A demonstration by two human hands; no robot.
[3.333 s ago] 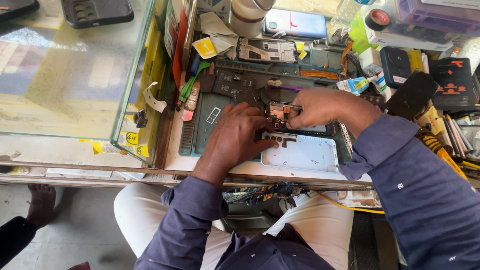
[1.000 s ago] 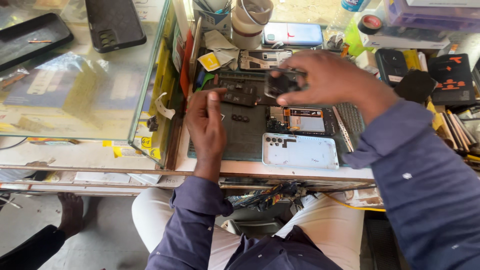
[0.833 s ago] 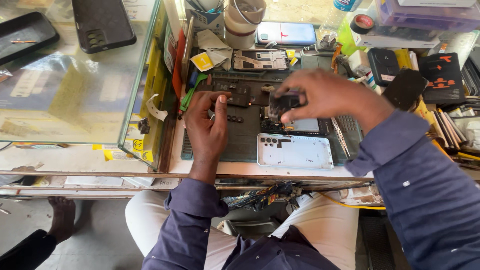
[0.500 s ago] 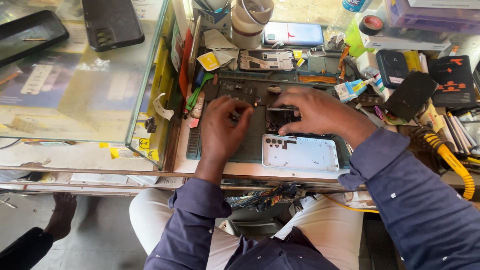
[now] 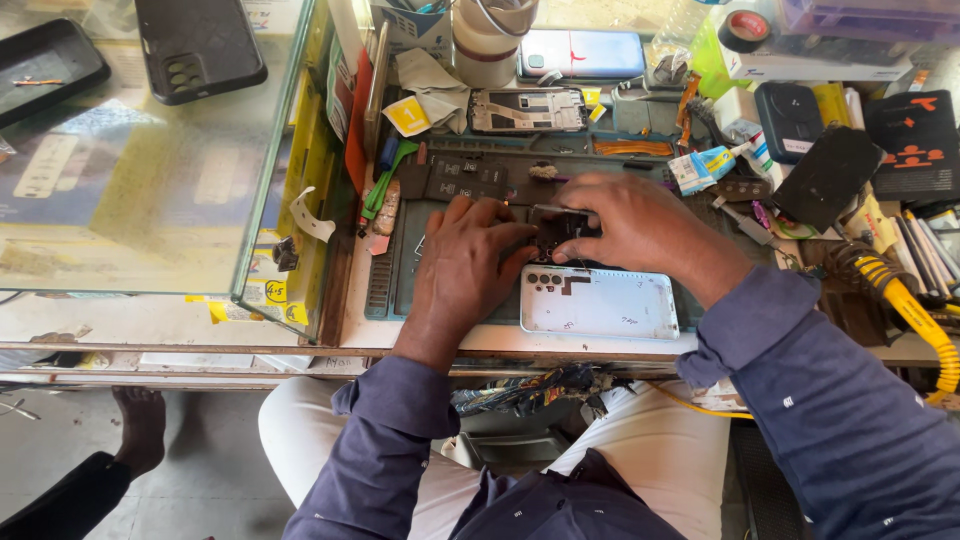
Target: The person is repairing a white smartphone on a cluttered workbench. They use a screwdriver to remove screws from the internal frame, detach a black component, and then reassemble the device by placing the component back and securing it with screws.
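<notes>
Over a dark green work mat [image 5: 400, 280], my left hand [image 5: 465, 265] and my right hand [image 5: 630, 225] meet around a small dark phone part [image 5: 556, 229]. Fingertips of both hands pinch it from either side. Just in front of the hands lies a pale blue phone back cover [image 5: 600, 302], inner side up, with camera holes at its left end. A bare phone frame [image 5: 527, 110] lies further back on the bench.
A glass display case [image 5: 150, 180] stands to the left with a black phone case [image 5: 198, 45] on top. Tape rolls [image 5: 493, 35], a blue phone [image 5: 582, 53], glue tube, black boxes and a yellow coiled cable [image 5: 915, 315] crowd the back and right. Another person's bare foot [image 5: 140, 430] is at lower left.
My right hand brought the dark part down from above the mat to just behind the back cover. My left hand slid right off the mat to join it on the part.
</notes>
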